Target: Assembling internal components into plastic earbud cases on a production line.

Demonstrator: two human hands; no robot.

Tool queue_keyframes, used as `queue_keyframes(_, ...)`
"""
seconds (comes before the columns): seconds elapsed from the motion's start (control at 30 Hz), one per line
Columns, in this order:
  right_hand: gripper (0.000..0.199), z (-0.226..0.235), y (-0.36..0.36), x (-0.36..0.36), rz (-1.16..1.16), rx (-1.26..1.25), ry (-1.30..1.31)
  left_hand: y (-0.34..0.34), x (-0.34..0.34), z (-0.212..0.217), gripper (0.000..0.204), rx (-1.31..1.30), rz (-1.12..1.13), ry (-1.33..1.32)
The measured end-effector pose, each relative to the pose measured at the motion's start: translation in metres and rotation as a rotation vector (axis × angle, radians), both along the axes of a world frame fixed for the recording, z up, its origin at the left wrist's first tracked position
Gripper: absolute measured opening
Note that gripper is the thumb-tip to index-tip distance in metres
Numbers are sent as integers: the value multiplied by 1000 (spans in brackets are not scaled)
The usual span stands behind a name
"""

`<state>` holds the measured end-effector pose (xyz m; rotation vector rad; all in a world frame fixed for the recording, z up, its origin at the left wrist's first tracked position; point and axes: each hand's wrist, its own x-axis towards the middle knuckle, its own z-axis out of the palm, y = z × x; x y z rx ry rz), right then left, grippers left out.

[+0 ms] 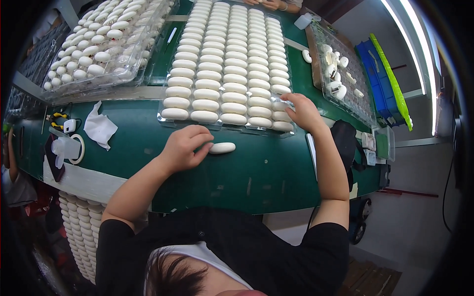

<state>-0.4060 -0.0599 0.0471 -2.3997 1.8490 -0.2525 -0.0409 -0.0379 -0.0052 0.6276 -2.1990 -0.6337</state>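
A white oval piece (223, 148), smooth and rounded like a small casing, lies on the green table in front of me. My left hand (185, 148) is curled at its left end, with thumb and fingertips against it. Ahead stands a clear plastic tray (165, 118) filled with rows of similar white oval pieces (233, 108). My right hand (302, 112) reaches to the tray's near right corner, its fingers bent around a spot in the last column. Something shiny and clear shows by those fingertips, but what they grip is partly hidden.
Stacked clear trays of white pieces (103, 56) stand at the far left. A white cloth (100, 127), tape roll (77, 149) and yellow-handled pliers (59, 121) lie at left. To the right are a tray of loose parts (340, 74) and a blue bin (380, 84). Another person's hands (271, 4) show at the far edge.
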Motion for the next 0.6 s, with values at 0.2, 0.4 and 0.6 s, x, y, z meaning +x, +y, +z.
queue_keyframes(0.2,32,-5,7,-2,-43,107,-105,15,-19,-4,33,-81,-42,-122)
queue_keyframes(0.4,34,20,39,32,-95,-22,-411,7,-2,-3,32,8,-46,-240)
queue_keyframes(0.6,32,-14,85,125,325,106,-138,0,11,2,28,62,59,-286)
